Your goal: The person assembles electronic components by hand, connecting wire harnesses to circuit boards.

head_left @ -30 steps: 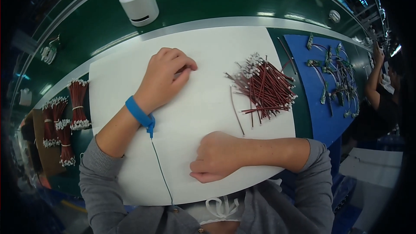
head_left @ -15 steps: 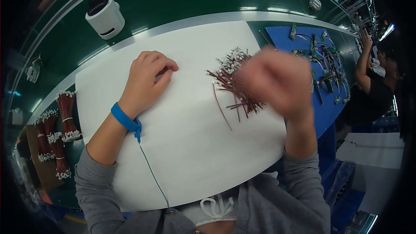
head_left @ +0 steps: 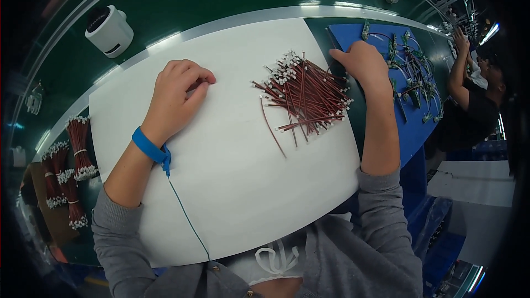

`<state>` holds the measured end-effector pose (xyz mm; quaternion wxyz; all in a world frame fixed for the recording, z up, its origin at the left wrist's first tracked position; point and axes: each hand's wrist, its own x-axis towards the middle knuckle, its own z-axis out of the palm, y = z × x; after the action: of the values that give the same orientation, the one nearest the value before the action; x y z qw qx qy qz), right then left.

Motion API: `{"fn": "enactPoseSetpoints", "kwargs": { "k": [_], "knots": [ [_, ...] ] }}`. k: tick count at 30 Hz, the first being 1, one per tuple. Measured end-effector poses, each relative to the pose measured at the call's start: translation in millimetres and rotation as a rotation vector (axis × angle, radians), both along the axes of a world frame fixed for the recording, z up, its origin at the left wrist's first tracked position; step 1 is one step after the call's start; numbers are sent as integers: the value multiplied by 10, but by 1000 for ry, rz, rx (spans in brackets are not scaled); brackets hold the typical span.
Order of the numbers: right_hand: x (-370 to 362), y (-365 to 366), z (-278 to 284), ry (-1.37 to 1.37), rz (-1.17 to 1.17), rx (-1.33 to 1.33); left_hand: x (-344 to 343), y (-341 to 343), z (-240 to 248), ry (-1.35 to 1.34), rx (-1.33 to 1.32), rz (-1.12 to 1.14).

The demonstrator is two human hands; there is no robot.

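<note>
My left hand (head_left: 179, 96) rests on the white sheet (head_left: 237, 176) with its fingers curled in and thumb near the index fingertip; nothing shows between them. A blue band (head_left: 150, 148) with a green cord circles that wrist. At the left edge of the blue mat (head_left: 353, 32), my right hand (head_left: 365, 66) is closed, thumb pointing left. What its fingers hold, if anything, is hidden. Left of this hand lies a loose pile of red-brown wires (head_left: 309, 94) with white connectors. One single wire (head_left: 271, 129) lies apart on the pile's left side.
Small green circuit boards with wires (head_left: 414, 72) lie tangled on the blue mat. Tied wire bundles (head_left: 81, 149) sit at the left edge. A white device (head_left: 109, 33) stands at the back left. Another person (head_left: 475, 85) is at the far right.
My right hand has moved from over the wire pile, up and away to the mat's left edge, uncovering the pile. My left hand keeps its place on the sheet; the view has shifted slightly.
</note>
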<state>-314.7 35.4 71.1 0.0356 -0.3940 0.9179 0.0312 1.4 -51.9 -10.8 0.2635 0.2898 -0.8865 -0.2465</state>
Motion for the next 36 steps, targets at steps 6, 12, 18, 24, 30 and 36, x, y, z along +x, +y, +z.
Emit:
{"fn": "enactPoseSetpoints", "kwargs": {
  "k": [6,12,18,24,30,36],
  "knots": [
    [-68,-17,-175,-135,121,-39,31,15,-37,-15,3,-5],
    [91,-42,-248,-126,92,-48,71,15,-51,-14,15,-4],
    [115,-13,-287,-218,318,-149,55,26,-85,-27,5,8],
    [54,56,-269,-569,476,-157,64,11,-114,-26,15,2],
    [317,124,-166,-631,541,-205,276,-73,-141,13,-40,-2],
    [1531,69,10,-694,672,-204,912,-271,-76,47,-166,-4]
  ]
}}
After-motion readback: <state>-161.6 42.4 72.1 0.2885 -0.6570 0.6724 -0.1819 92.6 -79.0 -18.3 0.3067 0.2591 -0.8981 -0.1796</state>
